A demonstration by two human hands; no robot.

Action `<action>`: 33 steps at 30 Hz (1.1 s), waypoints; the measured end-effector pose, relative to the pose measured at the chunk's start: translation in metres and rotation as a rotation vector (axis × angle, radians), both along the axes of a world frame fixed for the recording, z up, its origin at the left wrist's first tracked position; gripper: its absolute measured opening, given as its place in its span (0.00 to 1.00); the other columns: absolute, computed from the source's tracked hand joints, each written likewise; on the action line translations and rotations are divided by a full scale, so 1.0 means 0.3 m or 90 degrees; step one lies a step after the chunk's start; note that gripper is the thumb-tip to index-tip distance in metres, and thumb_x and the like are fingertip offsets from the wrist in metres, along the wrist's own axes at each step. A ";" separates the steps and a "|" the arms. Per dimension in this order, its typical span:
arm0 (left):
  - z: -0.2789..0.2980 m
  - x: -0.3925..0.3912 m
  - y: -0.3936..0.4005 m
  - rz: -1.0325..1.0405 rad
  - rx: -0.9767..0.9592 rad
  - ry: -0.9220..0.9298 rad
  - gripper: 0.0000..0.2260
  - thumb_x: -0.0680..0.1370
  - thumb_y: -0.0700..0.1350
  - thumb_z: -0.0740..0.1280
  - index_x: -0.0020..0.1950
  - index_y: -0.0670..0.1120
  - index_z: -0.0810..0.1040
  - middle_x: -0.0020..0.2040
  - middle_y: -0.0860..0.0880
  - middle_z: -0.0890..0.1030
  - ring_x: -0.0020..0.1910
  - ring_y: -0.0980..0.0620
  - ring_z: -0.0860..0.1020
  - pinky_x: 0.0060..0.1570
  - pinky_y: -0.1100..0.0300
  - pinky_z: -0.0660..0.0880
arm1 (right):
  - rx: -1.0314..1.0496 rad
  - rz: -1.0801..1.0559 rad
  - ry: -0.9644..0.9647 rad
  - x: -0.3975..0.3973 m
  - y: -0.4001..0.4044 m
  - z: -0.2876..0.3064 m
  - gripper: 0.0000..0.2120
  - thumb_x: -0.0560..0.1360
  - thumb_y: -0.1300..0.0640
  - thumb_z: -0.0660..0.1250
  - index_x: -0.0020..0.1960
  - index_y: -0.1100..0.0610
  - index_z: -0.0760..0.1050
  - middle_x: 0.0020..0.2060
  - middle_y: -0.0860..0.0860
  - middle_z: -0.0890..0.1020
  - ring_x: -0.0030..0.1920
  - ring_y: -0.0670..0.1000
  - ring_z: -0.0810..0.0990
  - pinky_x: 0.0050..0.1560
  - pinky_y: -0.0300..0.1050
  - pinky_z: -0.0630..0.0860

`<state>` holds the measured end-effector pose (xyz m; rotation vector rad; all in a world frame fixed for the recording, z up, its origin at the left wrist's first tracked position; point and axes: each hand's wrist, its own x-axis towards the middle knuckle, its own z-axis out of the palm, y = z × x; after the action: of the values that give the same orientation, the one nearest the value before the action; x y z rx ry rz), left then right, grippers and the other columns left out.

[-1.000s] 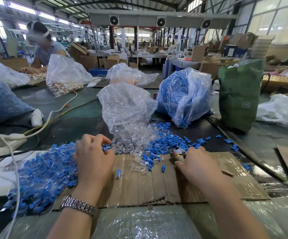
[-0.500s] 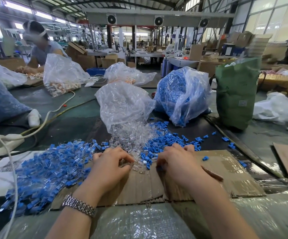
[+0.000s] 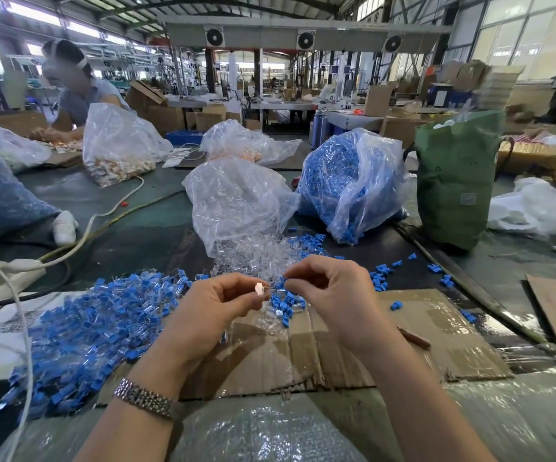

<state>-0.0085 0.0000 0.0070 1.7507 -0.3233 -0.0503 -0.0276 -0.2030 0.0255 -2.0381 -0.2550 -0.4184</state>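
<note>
My left hand (image 3: 213,305) is raised above the cardboard sheet (image 3: 353,355) and pinches a small clear plastic piece (image 3: 261,289) between thumb and fingertips. My right hand (image 3: 333,288) is lifted beside it, its fingers curled and pinching a small blue piece (image 3: 282,283). The two pieces sit a finger's width apart. Below them lie a heap of clear pieces (image 3: 256,258) and loose blue pieces (image 3: 283,305). A big pile of blue-and-clear pieces (image 3: 96,328) spreads to the left.
A clear bag (image 3: 236,201) spills the clear pieces; a bag of blue pieces (image 3: 353,181) and a green sack (image 3: 453,181) stand behind. White cables (image 3: 23,328) cross the left. Another person (image 3: 76,91) works at the far left. Bubble wrap (image 3: 270,431) covers the near edge.
Both hands have risen off the piles and come together at mid-air. The left now pinches a clear piece and the right a blue piece.
</note>
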 end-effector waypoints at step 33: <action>0.000 0.011 0.016 0.030 -0.181 0.074 0.11 0.70 0.45 0.75 0.51 0.48 0.88 0.50 0.45 0.87 0.48 0.50 0.85 0.49 0.60 0.79 | -0.304 -0.124 0.345 -0.036 -0.068 0.025 0.12 0.78 0.53 0.63 0.37 0.54 0.72 0.30 0.50 0.75 0.29 0.49 0.73 0.29 0.44 0.68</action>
<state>-0.0054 0.0047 0.0069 1.4659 -0.1932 -0.0680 -0.0383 -0.2234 0.0329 -2.5655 0.1985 0.1043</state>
